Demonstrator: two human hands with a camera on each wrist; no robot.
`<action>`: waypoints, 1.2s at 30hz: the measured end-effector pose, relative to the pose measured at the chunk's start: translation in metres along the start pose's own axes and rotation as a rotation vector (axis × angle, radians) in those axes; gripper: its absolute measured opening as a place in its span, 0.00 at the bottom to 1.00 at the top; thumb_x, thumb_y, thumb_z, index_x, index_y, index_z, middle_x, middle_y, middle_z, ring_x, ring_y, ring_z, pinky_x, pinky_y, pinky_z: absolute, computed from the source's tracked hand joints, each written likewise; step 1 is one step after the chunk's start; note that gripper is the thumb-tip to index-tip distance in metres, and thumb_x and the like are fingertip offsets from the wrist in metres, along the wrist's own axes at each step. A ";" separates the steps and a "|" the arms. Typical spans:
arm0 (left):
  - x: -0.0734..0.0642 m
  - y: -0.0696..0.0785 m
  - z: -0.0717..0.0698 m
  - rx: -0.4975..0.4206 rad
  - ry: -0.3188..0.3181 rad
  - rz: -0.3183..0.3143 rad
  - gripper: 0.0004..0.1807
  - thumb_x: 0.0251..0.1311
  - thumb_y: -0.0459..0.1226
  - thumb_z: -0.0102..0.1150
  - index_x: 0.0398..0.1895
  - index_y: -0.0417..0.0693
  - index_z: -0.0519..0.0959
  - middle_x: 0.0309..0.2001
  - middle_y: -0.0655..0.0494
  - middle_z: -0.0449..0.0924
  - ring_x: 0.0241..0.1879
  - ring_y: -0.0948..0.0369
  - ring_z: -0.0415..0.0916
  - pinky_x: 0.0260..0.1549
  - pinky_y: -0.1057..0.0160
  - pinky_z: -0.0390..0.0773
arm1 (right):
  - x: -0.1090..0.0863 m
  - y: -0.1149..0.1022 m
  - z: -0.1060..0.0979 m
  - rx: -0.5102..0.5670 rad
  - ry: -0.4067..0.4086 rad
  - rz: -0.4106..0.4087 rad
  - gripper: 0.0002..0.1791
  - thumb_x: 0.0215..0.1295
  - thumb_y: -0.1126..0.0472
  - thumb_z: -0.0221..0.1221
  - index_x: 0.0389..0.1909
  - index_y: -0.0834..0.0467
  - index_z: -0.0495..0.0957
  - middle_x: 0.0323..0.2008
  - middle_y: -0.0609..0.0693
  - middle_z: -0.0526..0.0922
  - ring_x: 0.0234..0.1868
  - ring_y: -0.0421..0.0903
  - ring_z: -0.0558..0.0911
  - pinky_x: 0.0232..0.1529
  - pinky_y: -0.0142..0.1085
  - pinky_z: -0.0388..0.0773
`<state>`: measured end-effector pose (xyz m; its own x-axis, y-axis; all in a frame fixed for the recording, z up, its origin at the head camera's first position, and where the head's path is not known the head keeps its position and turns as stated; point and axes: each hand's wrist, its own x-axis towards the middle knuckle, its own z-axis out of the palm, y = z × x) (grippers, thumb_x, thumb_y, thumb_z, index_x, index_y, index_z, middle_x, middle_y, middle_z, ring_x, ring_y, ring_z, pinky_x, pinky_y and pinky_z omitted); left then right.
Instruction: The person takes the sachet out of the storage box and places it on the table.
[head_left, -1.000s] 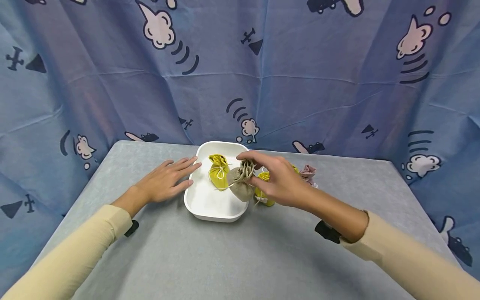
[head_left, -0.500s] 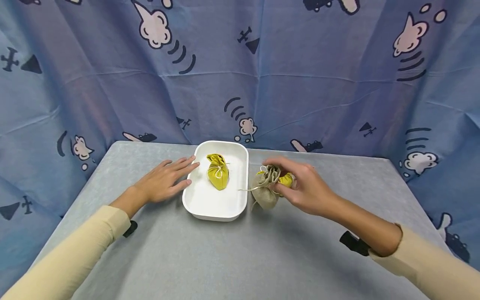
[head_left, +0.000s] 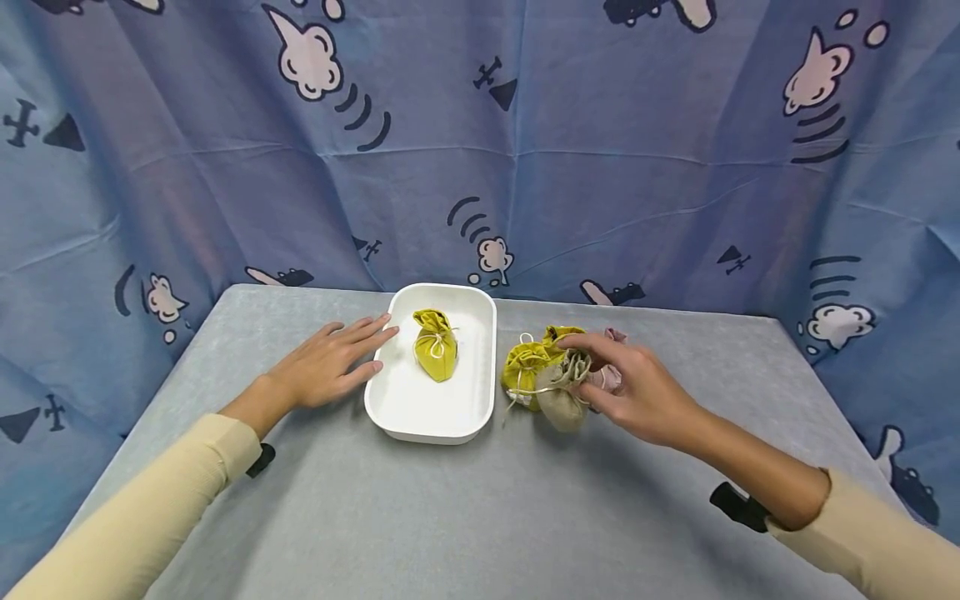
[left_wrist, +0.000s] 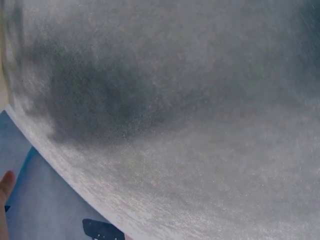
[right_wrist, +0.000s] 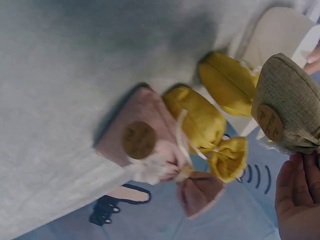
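Observation:
My right hand pinches the gathered neck of a grey-beige drawstring pouch, held over the table to the right of the white tray. In the right wrist view the linen pouch shows a round brown label. Behind it in the head view are two yellow pouches and a pink pouch, partly hidden by the hand. Inside the white tray lies one yellow pouch with a white bow. My left hand has its fingers straight, fingertips at the tray's left rim.
The grey cloth-covered table reaches back to a blue patterned curtain. In the right wrist view the pink pouch carries a round label and lies beside the yellow pouches. The left wrist view mostly shows tabletop.
My right hand has carried the grey-beige pouch rightward from over the tray's right side to in front of the other pouches. The left hand stays at the tray's rim.

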<state>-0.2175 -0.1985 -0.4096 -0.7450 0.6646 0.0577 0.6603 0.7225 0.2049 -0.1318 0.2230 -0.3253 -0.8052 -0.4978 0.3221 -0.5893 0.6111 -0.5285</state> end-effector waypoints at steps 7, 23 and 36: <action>0.001 -0.001 0.001 0.001 -0.001 -0.001 0.33 0.76 0.56 0.38 0.79 0.56 0.55 0.79 0.55 0.49 0.76 0.50 0.51 0.67 0.35 0.55 | -0.009 0.015 0.008 0.024 -0.026 0.034 0.28 0.53 0.75 0.69 0.58 0.61 0.77 0.50 0.56 0.84 0.37 0.41 0.80 0.30 0.37 0.79; 0.001 0.001 0.000 -0.010 0.005 -0.003 0.33 0.76 0.54 0.40 0.79 0.56 0.55 0.79 0.55 0.49 0.76 0.50 0.51 0.68 0.36 0.55 | -0.026 0.031 0.016 0.017 -0.042 0.032 0.29 0.53 0.75 0.69 0.58 0.61 0.77 0.52 0.56 0.84 0.38 0.41 0.82 0.34 0.38 0.81; 0.000 -0.002 0.002 -0.006 0.015 0.012 0.33 0.76 0.55 0.39 0.79 0.55 0.55 0.79 0.55 0.49 0.76 0.50 0.52 0.67 0.37 0.56 | -0.021 0.039 0.025 0.074 -0.021 0.069 0.23 0.59 0.76 0.65 0.56 0.63 0.77 0.41 0.48 0.84 0.38 0.46 0.83 0.37 0.42 0.82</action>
<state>-0.2189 -0.1991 -0.4115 -0.7385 0.6701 0.0750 0.6686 0.7133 0.2102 -0.1362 0.2418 -0.3718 -0.8420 -0.4690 0.2666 -0.5249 0.5978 -0.6059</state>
